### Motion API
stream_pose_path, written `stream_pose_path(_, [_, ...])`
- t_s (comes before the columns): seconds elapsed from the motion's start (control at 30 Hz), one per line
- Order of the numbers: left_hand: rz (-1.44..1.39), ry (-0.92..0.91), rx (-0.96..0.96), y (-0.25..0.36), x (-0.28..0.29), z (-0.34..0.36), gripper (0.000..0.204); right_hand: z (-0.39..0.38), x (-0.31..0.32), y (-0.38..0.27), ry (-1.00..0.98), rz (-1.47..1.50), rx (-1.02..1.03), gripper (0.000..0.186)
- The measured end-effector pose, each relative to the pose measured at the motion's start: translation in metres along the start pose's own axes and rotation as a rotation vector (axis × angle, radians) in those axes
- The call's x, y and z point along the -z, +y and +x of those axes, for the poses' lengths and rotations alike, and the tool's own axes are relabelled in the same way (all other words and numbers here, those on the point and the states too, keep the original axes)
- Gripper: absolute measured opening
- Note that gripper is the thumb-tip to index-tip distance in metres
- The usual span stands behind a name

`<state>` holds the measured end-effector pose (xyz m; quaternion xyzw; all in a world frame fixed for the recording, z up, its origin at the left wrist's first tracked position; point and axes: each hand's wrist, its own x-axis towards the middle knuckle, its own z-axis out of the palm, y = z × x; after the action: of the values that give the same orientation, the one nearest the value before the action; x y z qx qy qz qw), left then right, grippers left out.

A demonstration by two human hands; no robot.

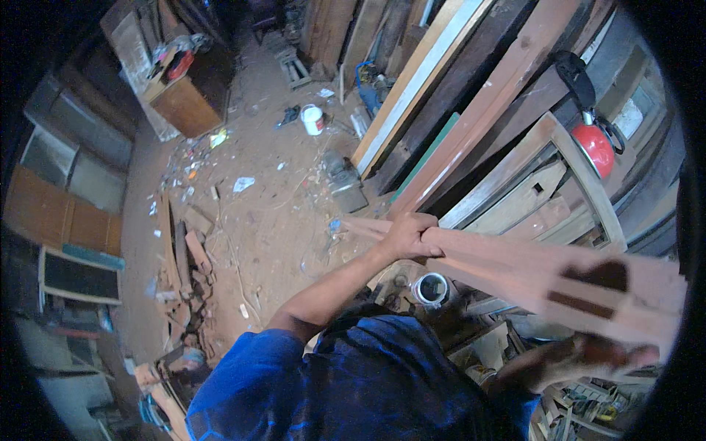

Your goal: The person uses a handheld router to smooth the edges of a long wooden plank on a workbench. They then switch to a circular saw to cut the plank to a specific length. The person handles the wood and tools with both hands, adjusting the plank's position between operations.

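Carry/reposition step, we judge. Left hand (409,237) clenched over the plank (529,275) mid-length, held across our chest w/ mortised end at right. Right hand (581,360) blurred under that end; grip can't tell. Next: steady swing clear of stacked boards (471,110).

White tub (312,119) with red band upright on dirt floor (279,220) at upper middle; open white can (431,288) lower down among scrap, beside planks; no signs or screens seen.
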<state>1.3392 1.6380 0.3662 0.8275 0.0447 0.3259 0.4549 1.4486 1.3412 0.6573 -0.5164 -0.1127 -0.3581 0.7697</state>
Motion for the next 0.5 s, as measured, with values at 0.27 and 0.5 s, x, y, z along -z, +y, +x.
stream_pose_path(0.27, [-0.145,-0.003,0.022,-0.163,0.032,0.105,0.085,-0.061,-0.129,0.111,-0.487,0.847,-0.547,0.064])
stream_pose_path(0.5, [-0.144,-0.082,0.047,-0.276,0.090,0.176,0.079,-0.169,-0.281,0.198,-0.382,-0.054,-0.220,0.085])
